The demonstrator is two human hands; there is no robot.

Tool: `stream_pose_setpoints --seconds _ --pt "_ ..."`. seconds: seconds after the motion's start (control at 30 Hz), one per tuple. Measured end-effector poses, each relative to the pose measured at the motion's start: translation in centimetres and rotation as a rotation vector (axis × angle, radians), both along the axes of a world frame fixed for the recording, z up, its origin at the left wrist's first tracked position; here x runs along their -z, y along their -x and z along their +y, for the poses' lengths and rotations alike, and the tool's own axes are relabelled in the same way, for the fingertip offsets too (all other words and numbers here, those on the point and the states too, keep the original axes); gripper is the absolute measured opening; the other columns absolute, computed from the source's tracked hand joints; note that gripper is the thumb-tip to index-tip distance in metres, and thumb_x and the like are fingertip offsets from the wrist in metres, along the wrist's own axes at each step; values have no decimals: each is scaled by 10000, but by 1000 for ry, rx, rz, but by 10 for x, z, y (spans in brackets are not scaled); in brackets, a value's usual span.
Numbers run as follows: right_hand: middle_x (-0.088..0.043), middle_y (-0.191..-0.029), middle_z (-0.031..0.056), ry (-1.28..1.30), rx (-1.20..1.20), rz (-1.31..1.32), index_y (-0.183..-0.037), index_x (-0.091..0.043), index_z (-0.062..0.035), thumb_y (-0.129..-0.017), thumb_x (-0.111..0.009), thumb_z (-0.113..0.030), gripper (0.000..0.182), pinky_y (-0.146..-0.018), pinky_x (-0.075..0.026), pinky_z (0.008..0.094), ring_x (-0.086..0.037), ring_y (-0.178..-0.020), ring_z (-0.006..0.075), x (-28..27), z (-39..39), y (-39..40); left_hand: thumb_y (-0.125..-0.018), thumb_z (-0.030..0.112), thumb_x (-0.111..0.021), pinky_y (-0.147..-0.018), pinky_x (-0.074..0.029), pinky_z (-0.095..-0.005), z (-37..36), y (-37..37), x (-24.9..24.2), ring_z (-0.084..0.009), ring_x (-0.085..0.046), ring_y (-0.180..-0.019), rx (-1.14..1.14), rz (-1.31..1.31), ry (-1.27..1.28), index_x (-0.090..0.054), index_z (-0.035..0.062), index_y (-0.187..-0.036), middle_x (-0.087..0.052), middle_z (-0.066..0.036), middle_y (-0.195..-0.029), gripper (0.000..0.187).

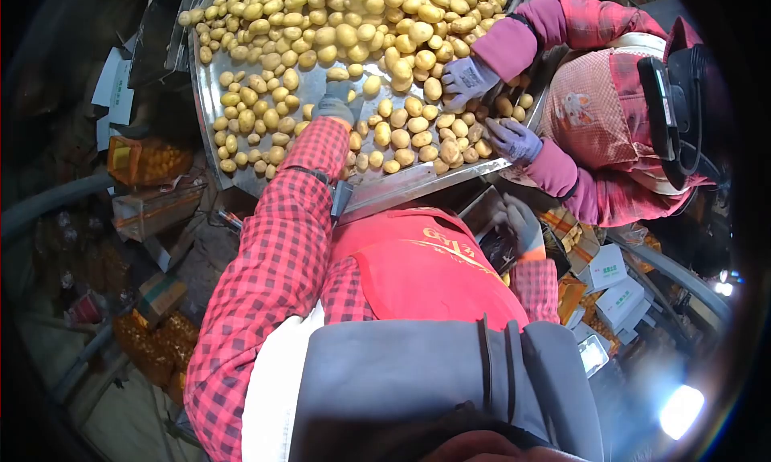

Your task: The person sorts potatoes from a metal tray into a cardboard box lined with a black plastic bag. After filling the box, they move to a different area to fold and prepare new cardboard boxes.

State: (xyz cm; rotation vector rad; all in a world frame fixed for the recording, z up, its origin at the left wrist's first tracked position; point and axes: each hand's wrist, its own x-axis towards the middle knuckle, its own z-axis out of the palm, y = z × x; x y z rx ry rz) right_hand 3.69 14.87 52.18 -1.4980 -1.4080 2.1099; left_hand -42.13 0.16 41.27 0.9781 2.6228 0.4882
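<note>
My left hand (337, 102), in a grey glove, reaches onto a metal sorting table (393, 190) among loose potatoes (399, 138). Its fingers curl around a potato (351, 96), which shows partly beside the thumb. My right hand (522, 225), also gloved, is off the table's near edge, close to my red apron (426, 261). Those fingers look stretched and apart, slightly blurred, with nothing visible in them. A large heap of yellow potatoes (345, 32) covers the far part of the table.
A co-worker's two gloved hands (470, 80) handle potatoes at the table's right side. White printed cartons (618, 297) stand at the lower right. Orange mesh sacks (157, 345) and a box (161, 209) are on the left. A metal rail (56, 201) runs at the left.
</note>
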Motion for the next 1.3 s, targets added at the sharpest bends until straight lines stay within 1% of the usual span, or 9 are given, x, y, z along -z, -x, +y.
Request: stream_pose_setpoints --seconds 0.23,0.57,0.7,0.83,0.97,1.03,1.17,1.27,1.3 --pt "-620 -1226 129 217 -243 89 -1375 -495 8 -971 -594 -248 488 -781 -533 288 -650 -940 159 -6 -13 114 -878 350 -664 -909 -489 -444 -57 10 -6 -383 -615 -1048 -51 19 -254 -595 77 -1208 -645 -193 -1135 433" --pt "-581 -1246 134 563 -451 118 -1410 -462 -42 -930 -627 -360 599 -767 -537 321 -626 -951 194 18 -32 149 -898 319 -618 -986 -449 -437 -67 -31 -20 -390 -531 -1193 -269 -80 57 -538 114 -1313 -534 -190 -1324 469" --pt "-539 -1273 107 737 -405 195 -1443 -423 -88 -932 -622 -393 627 -795 -549 350 -614 -1005 205 50 -19 146 -870 321 -682 -979 -447 -443 -50 -51 -39 -369 -558 -1150 -464 -35 -408 -571 56 -1266 -578 -208 -1242 489" --pt "-563 -1337 75 768 -257 274 -1471 -413 -167 -1007 -530 -408 535 -845 -577 421 -642 -1092 249 36 -16 145 -832 172 -659 -902 -474 -461 -15 -91 -34 -379 -575 -1029 -10 259 -606 -618 67 -1154 -599 -184 -1106 342" --pt "-524 -1338 112 792 -116 474 -1462 -405 -126 -944 -579 -526 677 -919 -540 457 -584 -1140 260 23 -17 150 -782 190 -710 -928 -462 -447 31 -144 -99 -363 -582 -1071 353 67 -510 -607 58 -1180 -614 -160 -1133 432" --pt "-522 -1353 119 947 141 583 -1469 -396 -118 -941 -551 -569 712 -932 -528 472 -572 -1153 278 9 -16 152 -765 265 -663 -885 -462 -475 43 -174 -145 -363 -580 -1019 513 -498 -561 -620 86 -970 -608 -143 -978 276" --pt "-612 -1233 139 989 -50 732 -1267 -596 -90 -956 -555 -362 416 -799 -561 453 -586 -1164 318 80 19 99 -743 305 -690 -883 -445 -496 22 -194 -122 -353 -585 -1003 590 -17 -736 -609 104 -955 -601 -137 -958 303" --pt "-641 -1130 103 777 -3 482 -1073 -642 -60 -928 -579 -289 278 -719 -556 425 -625 -1047 316 22 19 78 -728 318 -732 -723 -460 -472 -18 -157 -131 -344 -596 -857 490 34 -215 -626 84 -932 -594 -133 -910 328" --pt "-639 -1145 96 735 -5 444 -1060 -640 -59 -925 -583 -288 272 -722 -555 422 -627 -1050 313 15 23 65 -731 311 -724 -691 -454 -472 -43 -148 -115 -348 -595 -822 296 149 -318 -637 84 -898 -595 -127 -875 295"
